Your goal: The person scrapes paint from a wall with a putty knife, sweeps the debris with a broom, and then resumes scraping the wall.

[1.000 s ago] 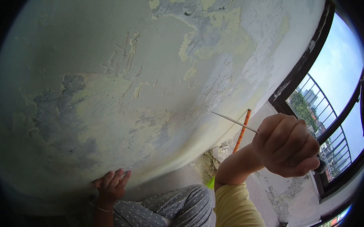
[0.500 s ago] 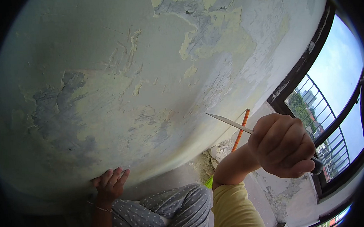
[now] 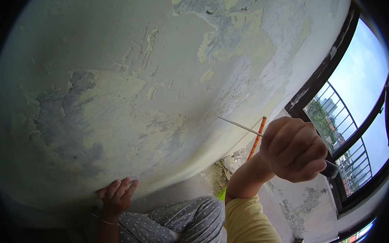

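Observation:
My right hand (image 3: 294,149) is closed in a fist round the dark handle of a knife (image 3: 240,125). Its thin, pointed blade sticks out to the left, and the tip overlaps the peeling wall (image 3: 180,89) in this view. The black butt of the handle shows below the fist. At the lower left, my left hand (image 3: 118,195) rests with spread fingers against the bottom of the wall. Patches of grey, pale yellow and white show on the wall where paint has flaked off, with scratches across them.
An orange stick (image 3: 257,138) stands behind my right forearm, near crumbled debris (image 3: 221,177) on the floor. A bright green item (image 3: 223,194) lies beside my knee. To the right is a dark-framed window (image 3: 339,145) with a railing outside.
My right hand has shifted slightly left and up with the knife, and the blade has turned more edge-on. My left hand stays in place on the wall.

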The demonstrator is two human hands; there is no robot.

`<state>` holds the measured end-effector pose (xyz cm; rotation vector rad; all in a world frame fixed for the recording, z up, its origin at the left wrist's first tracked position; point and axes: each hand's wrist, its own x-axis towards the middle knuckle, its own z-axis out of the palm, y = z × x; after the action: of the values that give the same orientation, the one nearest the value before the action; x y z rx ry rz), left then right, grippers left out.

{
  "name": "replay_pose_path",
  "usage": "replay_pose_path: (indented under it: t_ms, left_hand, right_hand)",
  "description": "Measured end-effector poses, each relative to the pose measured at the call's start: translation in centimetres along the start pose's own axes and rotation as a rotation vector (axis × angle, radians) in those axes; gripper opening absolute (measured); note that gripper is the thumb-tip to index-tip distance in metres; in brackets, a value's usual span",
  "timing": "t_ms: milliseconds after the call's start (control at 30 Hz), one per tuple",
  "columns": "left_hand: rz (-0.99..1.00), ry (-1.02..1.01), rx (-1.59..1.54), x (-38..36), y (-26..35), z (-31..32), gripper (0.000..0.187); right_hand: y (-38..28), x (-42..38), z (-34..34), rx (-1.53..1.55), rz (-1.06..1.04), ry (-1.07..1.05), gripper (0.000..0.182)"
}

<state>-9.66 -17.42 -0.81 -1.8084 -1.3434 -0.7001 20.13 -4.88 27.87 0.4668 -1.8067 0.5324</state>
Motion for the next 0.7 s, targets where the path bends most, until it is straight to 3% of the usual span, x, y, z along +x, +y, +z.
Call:
replay_pose_path:
  t_ms: [133,200,400,467,533,700]
  left_hand:
    - [0.005,-0.022,0.011,0.3,0.0,-0.4,0.031]
    - [0.002,-0.015,0.006,0.2,0.0,-0.2,0.031]
    - [0.001,-0.011,-0.002,0.1,0.0,-0.1,0.032]
    - [-0.004,-0.011,-0.007,0.2,0.1,-0.2,0.031]
    - [0.002,-0.011,0.003,0.2,0.1,-0.2,0.031]
    - [0.005,-0.004,0.003,0.2,0.1,-0.2,0.032]
  right_hand:
    - [6.2,-4.4,2.3,0.020,0.442,0.076,0.045]
    - [5.1,-4.2,2.7,0.106,0.441,0.113,0.044]
    - [-1.0,-0.6,-0.4,0.051,-0.013,-0.024,0.041]
    - [-0.2,-0.6,-0.7,0.019,-0.016,-0.037,0.041]
    - [2.3,-1.5,0.0,0.036,0.131,0.091,0.042]
    - [1.4,-1.1,-0.9,0.032,0.159,0.024,0.040]
